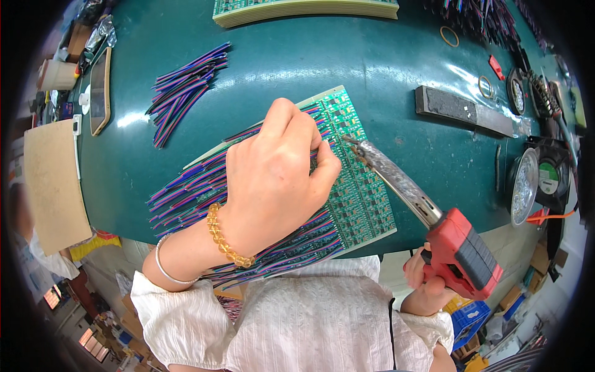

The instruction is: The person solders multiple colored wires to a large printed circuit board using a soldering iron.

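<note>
Wires, thin strands of blue, red and black, trail from a green rectangular circuit-board panel on a dark-green tabletop. Above them, a person's left hand pinches narrowly, its hold hidden; the right hand grips a red-and-black pistol-shaped soldering iron, tip over the panel.

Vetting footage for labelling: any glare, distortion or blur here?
Head view: white glare on the green tabletop beside the smartphone and beyond the grey bar; same view: fisheye bows the tabletop's near edge, rim fades to black; circuit-board panel and soldering iron look fairly sharp.
</note>
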Tool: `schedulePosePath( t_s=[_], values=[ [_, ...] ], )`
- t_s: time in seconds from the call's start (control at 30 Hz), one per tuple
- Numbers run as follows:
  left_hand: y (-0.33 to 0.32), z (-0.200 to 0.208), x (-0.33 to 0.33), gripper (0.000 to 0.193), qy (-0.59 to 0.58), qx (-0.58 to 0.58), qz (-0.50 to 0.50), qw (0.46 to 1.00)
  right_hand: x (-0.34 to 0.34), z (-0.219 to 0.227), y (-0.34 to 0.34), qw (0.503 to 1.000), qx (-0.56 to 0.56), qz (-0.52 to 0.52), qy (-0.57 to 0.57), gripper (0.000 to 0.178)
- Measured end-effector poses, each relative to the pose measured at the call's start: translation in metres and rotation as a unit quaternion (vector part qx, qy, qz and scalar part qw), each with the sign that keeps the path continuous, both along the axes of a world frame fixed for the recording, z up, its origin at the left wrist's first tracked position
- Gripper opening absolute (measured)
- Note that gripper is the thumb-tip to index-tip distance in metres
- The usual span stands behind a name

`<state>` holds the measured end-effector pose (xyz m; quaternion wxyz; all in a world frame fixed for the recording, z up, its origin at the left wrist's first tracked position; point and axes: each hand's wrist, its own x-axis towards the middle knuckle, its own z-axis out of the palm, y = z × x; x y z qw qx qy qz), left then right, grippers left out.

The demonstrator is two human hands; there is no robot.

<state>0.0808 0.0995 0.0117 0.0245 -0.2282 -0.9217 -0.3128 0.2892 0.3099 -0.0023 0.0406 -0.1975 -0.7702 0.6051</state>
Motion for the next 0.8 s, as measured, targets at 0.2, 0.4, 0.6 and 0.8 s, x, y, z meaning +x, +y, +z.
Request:
schedulePosePath(
  t_s=[0.2, 0.4, 0.6, 0.8],
  values=[
    [-0.001, 0.002, -0.001, 0.013, -0.005, -0.017, 0.005, 1.0, 0.0, -0.005, -0.003, 0.992, 0.122, -0.03, 0.016, 0.052],
    [0.005, 0.006, -0.003, 0.013, -0.006, 0.009, -0.028, 1.0, 0.027, -0.005, 0.013, 0.993, -0.099, 0.062, -0.013, 0.037],
    [-0.01, 0.004, 0.001, 0.014, -0.022, -0.006, -0.008, 1.0, 0.049, -0.01, 0.037, 0.949, 0.315, -0.006, -0.006, 0.036],
    [-0.008, 0.003, -0.002, 0.014, -0.031, 0.006, -0.029, 0.999, 0.054, 0.02, 0.058, 0.86, 0.145, -0.321, 0.37, 0.072]
  ],
)
